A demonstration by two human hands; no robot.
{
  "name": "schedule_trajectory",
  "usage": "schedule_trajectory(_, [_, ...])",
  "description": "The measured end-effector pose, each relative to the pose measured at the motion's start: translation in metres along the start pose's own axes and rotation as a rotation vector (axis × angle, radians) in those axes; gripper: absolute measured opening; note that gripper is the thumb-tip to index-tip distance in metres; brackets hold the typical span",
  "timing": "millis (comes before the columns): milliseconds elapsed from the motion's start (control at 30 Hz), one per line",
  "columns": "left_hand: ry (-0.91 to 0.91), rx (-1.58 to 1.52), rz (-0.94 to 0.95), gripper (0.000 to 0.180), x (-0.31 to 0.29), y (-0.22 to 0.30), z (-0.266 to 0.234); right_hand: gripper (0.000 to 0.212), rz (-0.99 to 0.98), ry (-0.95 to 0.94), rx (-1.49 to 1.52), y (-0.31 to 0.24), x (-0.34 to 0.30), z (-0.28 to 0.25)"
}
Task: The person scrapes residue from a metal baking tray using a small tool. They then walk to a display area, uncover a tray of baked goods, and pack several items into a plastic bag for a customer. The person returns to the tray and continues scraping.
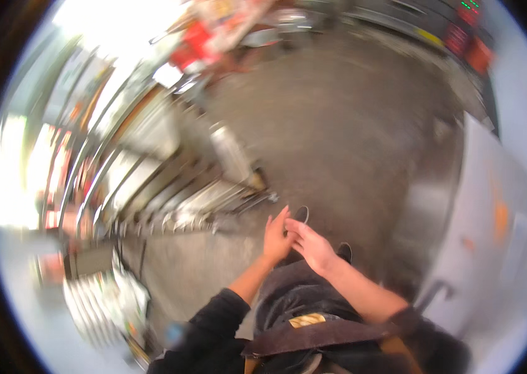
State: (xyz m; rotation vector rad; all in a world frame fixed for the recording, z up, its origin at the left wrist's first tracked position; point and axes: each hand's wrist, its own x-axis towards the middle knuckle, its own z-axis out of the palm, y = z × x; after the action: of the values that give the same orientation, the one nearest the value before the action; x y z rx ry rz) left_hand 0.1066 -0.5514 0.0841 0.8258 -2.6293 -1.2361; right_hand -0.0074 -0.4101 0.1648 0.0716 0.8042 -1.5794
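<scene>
My left hand (277,239) and my right hand (313,247) meet in front of my body, above the floor. The left fingers stretch upward and stand partly apart. Right fingers reach across and touch the left hand near its thumb and palm. I see no object in either hand. Below them is my dark apron (291,293), with a small yellowish patch (307,320) near its top. Dark sleeves are pushed up on both forearms, and the tips of two dark shoes (301,214) show beyond the hands.
A metal rack (157,181) with several rails and trays stands at left, blurred. White slatted material (98,305) is at lower left. A pale panel (481,237) rises on the right. Grey-brown floor (338,124) stretches ahead toward red items (198,43) and dark equipment (400,15).
</scene>
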Motion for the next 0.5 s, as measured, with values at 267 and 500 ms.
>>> schedule_trajectory(267, [0.746,-2.004,-0.559,0.092,-0.196,-0.028,-0.123,0.048,-0.322,-0.833,-1.71,0.164,0.088,0.143])
schedule_trajectory(500, [1.642,-2.144,-0.306,0.069,-0.445,-0.159,-0.172,0.055,0.219,-1.27,-2.363,0.338,0.242,0.179])
